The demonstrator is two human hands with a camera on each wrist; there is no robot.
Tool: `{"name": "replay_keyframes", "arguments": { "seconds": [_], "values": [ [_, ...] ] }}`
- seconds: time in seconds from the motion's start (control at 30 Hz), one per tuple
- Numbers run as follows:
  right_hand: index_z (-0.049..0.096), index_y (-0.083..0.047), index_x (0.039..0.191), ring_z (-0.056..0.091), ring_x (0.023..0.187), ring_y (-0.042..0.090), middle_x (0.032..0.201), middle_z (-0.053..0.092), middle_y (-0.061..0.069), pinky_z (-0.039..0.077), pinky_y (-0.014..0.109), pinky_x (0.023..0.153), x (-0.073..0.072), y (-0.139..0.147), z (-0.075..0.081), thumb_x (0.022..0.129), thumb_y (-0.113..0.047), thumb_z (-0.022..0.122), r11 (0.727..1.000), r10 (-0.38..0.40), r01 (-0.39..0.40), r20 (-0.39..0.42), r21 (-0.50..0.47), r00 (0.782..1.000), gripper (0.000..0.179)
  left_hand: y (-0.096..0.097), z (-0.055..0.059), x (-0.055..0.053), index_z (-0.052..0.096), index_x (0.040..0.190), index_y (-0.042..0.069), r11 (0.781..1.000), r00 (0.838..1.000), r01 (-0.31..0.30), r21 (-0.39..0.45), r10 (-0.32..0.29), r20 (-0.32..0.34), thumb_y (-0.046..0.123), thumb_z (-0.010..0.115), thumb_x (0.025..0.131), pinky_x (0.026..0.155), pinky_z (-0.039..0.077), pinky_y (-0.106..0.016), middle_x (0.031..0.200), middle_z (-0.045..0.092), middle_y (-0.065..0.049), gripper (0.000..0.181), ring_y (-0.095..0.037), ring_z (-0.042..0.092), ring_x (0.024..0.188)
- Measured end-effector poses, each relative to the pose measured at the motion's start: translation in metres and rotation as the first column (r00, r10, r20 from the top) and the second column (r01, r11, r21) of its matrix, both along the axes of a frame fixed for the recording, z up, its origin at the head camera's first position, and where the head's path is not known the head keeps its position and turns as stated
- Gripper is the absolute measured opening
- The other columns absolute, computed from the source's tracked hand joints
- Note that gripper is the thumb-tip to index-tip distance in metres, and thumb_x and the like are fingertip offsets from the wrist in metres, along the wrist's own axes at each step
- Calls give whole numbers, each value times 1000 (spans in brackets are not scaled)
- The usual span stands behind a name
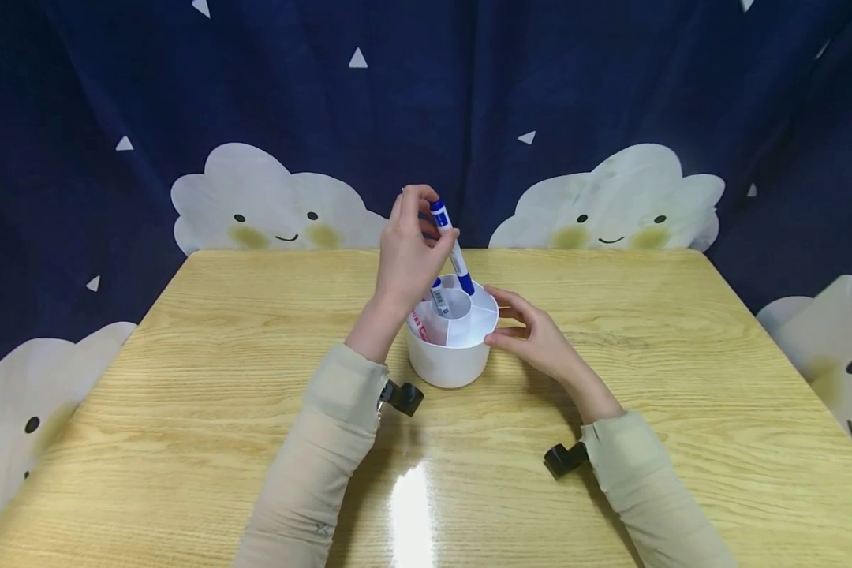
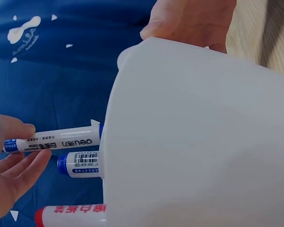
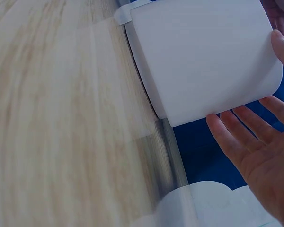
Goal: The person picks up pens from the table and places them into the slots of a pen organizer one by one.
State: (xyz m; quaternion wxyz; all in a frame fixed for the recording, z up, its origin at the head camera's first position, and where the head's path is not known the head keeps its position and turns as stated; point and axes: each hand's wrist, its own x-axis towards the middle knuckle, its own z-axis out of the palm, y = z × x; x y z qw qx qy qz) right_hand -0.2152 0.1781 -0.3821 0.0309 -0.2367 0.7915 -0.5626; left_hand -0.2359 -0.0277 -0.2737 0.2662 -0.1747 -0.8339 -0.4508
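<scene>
A round white organizer (image 1: 449, 367) with several compartments stands on the table. Above it my left hand (image 1: 413, 251) pinches a blue-and-white marker (image 1: 451, 241) near its upper end. The marker leans, its lower blue end at the far part of the organizer's opening. My right hand (image 1: 532, 333) grips the organizer's right side, thumb near the rim and fingers (image 3: 227, 137) along the wall. A second blue marker (image 2: 80, 164) stands inside, near the center ring. Beside it a red-and-white marker (image 2: 73, 216) pokes out at the left.
The light wood table (image 1: 220, 410) reaches out on both sides of the organizer. Behind it hangs a dark blue curtain (image 1: 426, 95) with clouds and triangles. Black wrist cameras (image 1: 406, 398) sit at both cuffs.
</scene>
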Motion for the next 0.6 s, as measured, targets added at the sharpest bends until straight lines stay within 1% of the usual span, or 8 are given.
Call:
{"name": "replay_keyframes", "arguments": {
  "seconds": [0.17, 0.3, 0.4, 0.47, 0.6],
  "values": [
    [38, -20, 138, 49, 114, 27, 130, 47, 8, 44, 46, 93, 1, 0, 0, 81, -13, 68, 1000, 7, -7, -2, -19, 1000, 65, -1, -2, 0, 44, 111, 9, 997, 999, 35, -72, -33, 38, 12, 67, 81, 70, 51, -20, 100, 53, -8, 38, -15, 58, 81],
    [38, -19, 138, 49, 114, 27, 130, 48, 8, 44, 46, 92, 1, 0, 1, 81, -12, 68, 1000, 12, -12, -5, -24, 1000, 65, -2, -4, 1, 45, 108, 10, 988, 995, 58, -140, -45, 93, 13, 66, 81, 71, 51, -20, 96, 54, -6, 35, -14, 57, 81],
    [38, -19, 138, 49, 114, 28, 130, 48, 8, 45, 43, 92, 1, 0, 1, 81, -13, 68, 1000, 13, -13, -7, -24, 1000, 65, -3, -6, 1, 46, 107, 12, 976, 990, 67, -206, -39, 133, 15, 66, 82, 72, 50, -21, 96, 56, -3, 32, -12, 56, 82],
    [38, -20, 138, 48, 115, 29, 130, 48, 7, 45, 42, 92, 0, 1, 0, 81, -14, 68, 1000, 10, -10, -7, -22, 1000, 65, -3, -8, 0, 47, 106, 13, 964, 988, 69, -256, -31, 150, 16, 65, 83, 72, 49, -22, 95, 58, -2, 29, -12, 55, 82],
    [38, -20, 138, 48, 115, 29, 130, 48, 7, 44, 44, 93, 0, 1, -1, 81, -16, 68, 1000, 9, -9, -2, -15, 1000, 65, -3, -11, 0, 50, 103, 15, 939, 983, 70, -337, -7, 184, 21, 63, 84, 72, 48, -24, 95, 62, -1, 24, -13, 55, 83]
  ]
}}
